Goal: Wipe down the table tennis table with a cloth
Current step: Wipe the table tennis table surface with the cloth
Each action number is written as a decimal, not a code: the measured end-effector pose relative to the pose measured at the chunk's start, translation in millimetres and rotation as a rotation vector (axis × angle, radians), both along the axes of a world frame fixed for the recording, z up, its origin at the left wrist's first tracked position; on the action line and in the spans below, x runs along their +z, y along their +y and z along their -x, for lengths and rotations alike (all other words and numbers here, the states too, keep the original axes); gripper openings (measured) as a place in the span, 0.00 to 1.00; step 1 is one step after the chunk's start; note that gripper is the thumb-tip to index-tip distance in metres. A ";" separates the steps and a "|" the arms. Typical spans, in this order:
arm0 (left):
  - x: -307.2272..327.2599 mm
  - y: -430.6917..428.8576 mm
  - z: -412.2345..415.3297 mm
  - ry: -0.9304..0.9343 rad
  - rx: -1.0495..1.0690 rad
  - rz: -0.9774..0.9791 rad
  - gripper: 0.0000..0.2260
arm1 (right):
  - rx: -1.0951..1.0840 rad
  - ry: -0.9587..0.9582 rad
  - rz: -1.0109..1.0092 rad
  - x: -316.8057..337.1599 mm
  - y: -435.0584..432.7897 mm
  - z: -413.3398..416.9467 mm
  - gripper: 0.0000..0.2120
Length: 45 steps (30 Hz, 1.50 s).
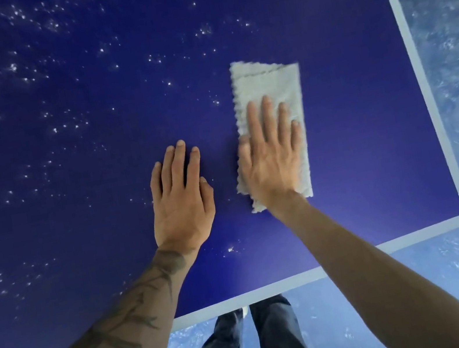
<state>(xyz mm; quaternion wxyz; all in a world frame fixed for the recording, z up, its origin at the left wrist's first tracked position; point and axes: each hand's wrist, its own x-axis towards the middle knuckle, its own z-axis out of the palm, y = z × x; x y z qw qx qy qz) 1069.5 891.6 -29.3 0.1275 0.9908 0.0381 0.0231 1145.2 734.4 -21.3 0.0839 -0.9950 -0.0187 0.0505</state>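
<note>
The dark blue table tennis table fills most of the head view, with a white border line along its near and right edges. A folded pale grey cloth lies flat on it near the right corner. My right hand presses flat on the cloth's near half, fingers straight and together. My left hand rests flat on the bare table just left of the cloth, fingers straight, apart from it. Many small white specks dot the table surface to the left and far side.
The table's near-right corner is close to my right forearm. Beyond the edges lies a mottled blue-grey floor. My legs in dark trousers stand at the near edge.
</note>
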 end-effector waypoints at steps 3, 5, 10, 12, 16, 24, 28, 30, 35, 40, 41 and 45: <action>2.0 0.5 -0.1 -0.005 0.025 0.047 0.23 | 0.283 0.023 -0.002 -1.4 -4.7 28.1 0.29; 5.5 2.5 -5.2 -0.011 0.039 0.113 0.22 | 0.240 0.025 0.011 -0.7 -33.8 18.7 0.29; 9.2 29.8 -52.8 0.000 0.101 0.074 0.23 | 0.005 0.051 0.024 1.4 -47.8 -60.4 0.31; 6.5 41.5 -80.0 0.018 0.149 0.042 0.24 | -0.010 0.025 0.005 -0.8 -17.2 -80.9 0.31; 1.4 48.4 -108.8 0.021 0.207 0.014 0.25 | 0.266 0.047 -0.035 -1.7 31.8 -54.5 0.32; 2.2 50.5 -112.2 0.004 0.224 0.025 0.24 | 0.027 0.016 -0.013 -3.1 -16.6 -111.8 0.30; 2.7 51.0 -113.5 0.008 0.224 0.017 0.25 | 0.061 0.021 -0.030 -0.1 33.0 -136.0 0.31; 3.3 50.9 -113.2 0.007 0.223 0.006 0.25 | 0.319 0.044 -0.013 -0.5 39.5 -110.9 0.31; 4.6 49.9 -115.0 0.026 0.232 0.018 0.25 | 0.292 0.034 0.024 -0.7 -25.7 -116.8 0.31; 4.4 49.9 -114.6 0.042 0.239 0.004 0.25 | 0.018 0.019 -0.023 2.2 3.6 -172.7 0.31; 4.1 49.2 -114.7 0.042 0.241 -0.003 0.25 | 0.035 0.025 -0.029 2.5 18.8 -174.6 0.31; 3.6 49.1 -115.0 0.037 0.237 -0.015 0.25 | 0.447 0.051 0.003 1.6 39.2 -135.2 0.31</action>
